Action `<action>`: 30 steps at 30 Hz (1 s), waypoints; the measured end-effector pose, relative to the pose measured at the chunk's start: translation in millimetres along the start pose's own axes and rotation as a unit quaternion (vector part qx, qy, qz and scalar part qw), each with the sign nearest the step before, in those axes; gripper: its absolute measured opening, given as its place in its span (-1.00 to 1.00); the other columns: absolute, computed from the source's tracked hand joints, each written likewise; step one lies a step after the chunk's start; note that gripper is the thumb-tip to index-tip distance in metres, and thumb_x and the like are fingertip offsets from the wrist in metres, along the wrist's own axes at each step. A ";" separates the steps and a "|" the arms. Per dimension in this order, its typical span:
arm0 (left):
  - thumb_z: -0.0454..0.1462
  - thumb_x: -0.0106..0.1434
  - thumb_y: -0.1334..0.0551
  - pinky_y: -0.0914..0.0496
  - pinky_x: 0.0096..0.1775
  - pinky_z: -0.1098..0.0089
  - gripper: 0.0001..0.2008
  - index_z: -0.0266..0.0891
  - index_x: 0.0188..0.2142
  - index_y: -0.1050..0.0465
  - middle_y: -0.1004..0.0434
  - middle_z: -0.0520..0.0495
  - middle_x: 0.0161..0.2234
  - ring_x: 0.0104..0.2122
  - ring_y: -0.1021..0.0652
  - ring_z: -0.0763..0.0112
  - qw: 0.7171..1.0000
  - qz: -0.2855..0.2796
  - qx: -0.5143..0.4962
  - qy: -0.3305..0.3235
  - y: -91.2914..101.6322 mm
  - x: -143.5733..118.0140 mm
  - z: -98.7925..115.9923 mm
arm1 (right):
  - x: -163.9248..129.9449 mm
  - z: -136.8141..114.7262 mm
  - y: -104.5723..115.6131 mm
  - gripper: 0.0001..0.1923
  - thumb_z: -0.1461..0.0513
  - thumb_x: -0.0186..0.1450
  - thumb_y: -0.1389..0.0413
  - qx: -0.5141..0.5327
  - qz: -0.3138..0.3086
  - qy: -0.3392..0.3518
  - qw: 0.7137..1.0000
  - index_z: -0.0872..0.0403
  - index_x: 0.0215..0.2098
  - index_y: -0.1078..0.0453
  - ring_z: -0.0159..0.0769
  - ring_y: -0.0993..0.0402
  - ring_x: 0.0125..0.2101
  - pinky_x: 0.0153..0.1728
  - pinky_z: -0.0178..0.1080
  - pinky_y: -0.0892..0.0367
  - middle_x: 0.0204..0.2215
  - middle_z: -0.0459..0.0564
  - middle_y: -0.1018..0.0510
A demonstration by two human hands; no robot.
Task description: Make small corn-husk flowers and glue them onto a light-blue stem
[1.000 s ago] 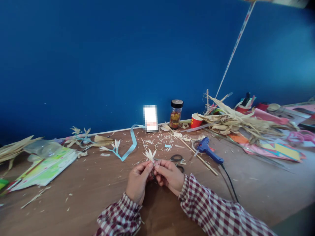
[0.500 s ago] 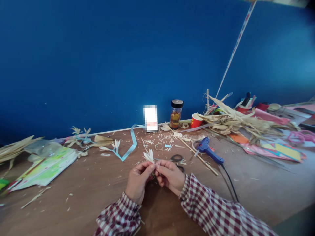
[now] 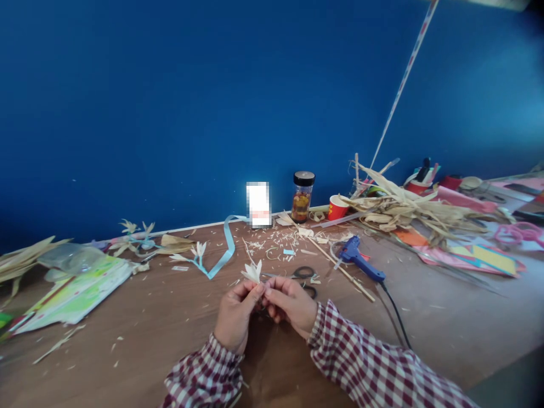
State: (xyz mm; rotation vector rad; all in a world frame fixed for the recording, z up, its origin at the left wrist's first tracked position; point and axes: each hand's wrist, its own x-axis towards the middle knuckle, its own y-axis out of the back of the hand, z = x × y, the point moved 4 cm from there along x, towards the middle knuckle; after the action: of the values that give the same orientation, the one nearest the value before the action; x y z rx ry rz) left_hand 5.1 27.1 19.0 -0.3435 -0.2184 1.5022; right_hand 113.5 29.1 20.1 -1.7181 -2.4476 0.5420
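Between both hands is a small pale flower (image 3: 254,272) that looks made of corn husk, its petals pointing up and away from me. My left hand (image 3: 237,315) pinches its base between thumb and forefinger. My right hand (image 3: 292,303) is closed at the same spot, fingertips meeting the left ones; the flower's lower end is hidden by the fingers. Black-handled scissors (image 3: 304,272) lie just beyond my right hand, partly covered by it. Left of the hands rests a light-blue ribbon (image 3: 222,259) beside a blue-stemmed husk flower sprig (image 3: 199,259).
A blue glue gun (image 3: 361,260) with a black cord lies to the right, near a thin stick (image 3: 340,267). Behind stand a lidded jar (image 3: 301,198) and a red paper cup (image 3: 337,208). Dried husks (image 3: 403,207) are heaped at right; a green-white painted sheet (image 3: 80,292) lies left.
The flower has tipped slightly to the left and its petals look more spread. Both hands keep their pinch at its base, and the view has shifted slightly.
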 end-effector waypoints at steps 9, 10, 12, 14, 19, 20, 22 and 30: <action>-0.25 -0.04 -0.31 -0.28 -0.51 0.56 -0.84 -0.32 -0.46 -0.49 -0.43 0.03 -0.56 -0.57 -0.36 0.60 0.999 0.043 -0.006 0.014 0.5 -0.1 -2.9 | 0.2 -5.1 6.5 -0.74 0.10 0.10 -0.10 -0.113 0.015 0.046 0.992 0.11 -0.34 -0.26 -0.54 -0.27 -0.64 -0.70 -0.48 -0.18 -0.56 -0.16 -0.39; -0.25 -0.05 -0.31 -0.29 -0.51 0.56 -0.83 -0.32 -0.44 -0.50 -0.44 0.03 -0.55 -0.57 -0.37 0.59 0.999 0.046 -0.015 0.021 -0.5 -0.6 -2.4 | 0.6 -4.2 6.9 -0.74 0.09 0.10 -0.10 -0.116 0.022 0.042 0.992 0.11 -0.37 -0.26 -0.54 -0.26 -0.65 -0.70 -0.48 -0.18 -0.59 -0.17 -0.38; -0.25 -0.07 -0.32 -0.31 -0.51 0.56 -0.81 -0.32 -0.43 -0.51 -0.45 0.03 -0.55 -0.57 -0.37 0.60 0.998 0.046 -0.030 0.030 -2.8 -1.7 -0.6 | 1.2 -3.5 7.7 -0.74 0.08 0.10 -0.09 -0.122 0.037 0.038 0.991 0.12 -0.43 -0.25 -0.54 -0.26 -0.66 -0.70 -0.47 -0.18 -0.62 -0.17 -0.37; -0.24 -0.08 -0.32 -0.31 -0.52 0.57 -0.81 -0.33 -0.46 -0.51 -0.42 0.04 -0.59 -0.58 -0.37 0.60 0.997 0.046 -0.040 0.036 -4.6 -2.6 1.1 | 1.5 -3.9 8.2 -0.74 0.07 0.10 -0.08 -0.124 0.048 0.040 0.990 0.12 -0.46 -0.24 -0.54 -0.25 -0.67 -0.71 -0.47 -0.17 -0.63 -0.18 -0.36; -0.23 -0.07 -0.32 -0.31 -0.54 0.58 -0.83 -0.34 -0.52 -0.50 -0.39 0.06 -0.63 -0.61 -0.36 0.62 0.998 0.043 -0.041 0.037 -5.4 -2.4 1.7 | 1.4 -4.6 9.0 -0.74 0.08 0.10 -0.08 -0.132 0.047 0.042 0.989 0.12 -0.47 -0.23 -0.54 -0.24 -0.68 -0.72 -0.48 -0.16 -0.65 -0.20 -0.34; -0.23 -0.07 -0.32 -0.31 -0.54 0.58 -0.83 -0.34 -0.51 -0.50 -0.40 0.06 -0.63 -0.61 -0.36 0.62 0.998 0.041 -0.039 0.037 -5.1 -2.1 1.2 | 1.3 -4.4 9.2 -0.74 0.08 0.10 -0.08 -0.134 0.047 0.041 0.989 0.12 -0.47 -0.23 -0.54 -0.24 -0.68 -0.72 -0.48 -0.16 -0.65 -0.20 -0.34; -0.24 -0.08 -0.32 -0.31 -0.53 0.58 -0.83 -0.33 -0.50 -0.51 -0.42 0.05 -0.62 -0.60 -0.37 0.61 0.998 0.046 -0.036 0.040 -4.3 -1.6 0.1 | 1.3 -4.0 9.4 -0.74 0.08 0.10 -0.08 -0.136 0.043 0.039 0.989 0.12 -0.47 -0.24 -0.55 -0.24 -0.68 -0.71 -0.48 -0.17 -0.64 -0.19 -0.35; -0.24 -0.09 -0.33 -0.31 -0.54 0.57 -0.82 -0.30 -0.48 -0.51 -0.44 0.06 -0.63 -0.62 -0.37 0.60 0.997 0.053 -0.034 0.045 -3.4 -3.5 0.7 | 0.7 -4.8 9.2 -0.73 0.06 0.09 -0.09 -0.140 0.046 0.039 0.988 0.12 -0.47 -0.25 -0.53 -0.25 -0.67 -0.70 -0.47 -0.18 -0.62 -0.17 -0.37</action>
State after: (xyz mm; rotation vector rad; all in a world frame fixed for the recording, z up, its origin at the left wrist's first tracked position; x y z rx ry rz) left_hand 7.7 23.6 21.1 -0.4827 -0.1836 1.5827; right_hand 122.8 33.7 21.3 -1.9184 -2.4961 0.1379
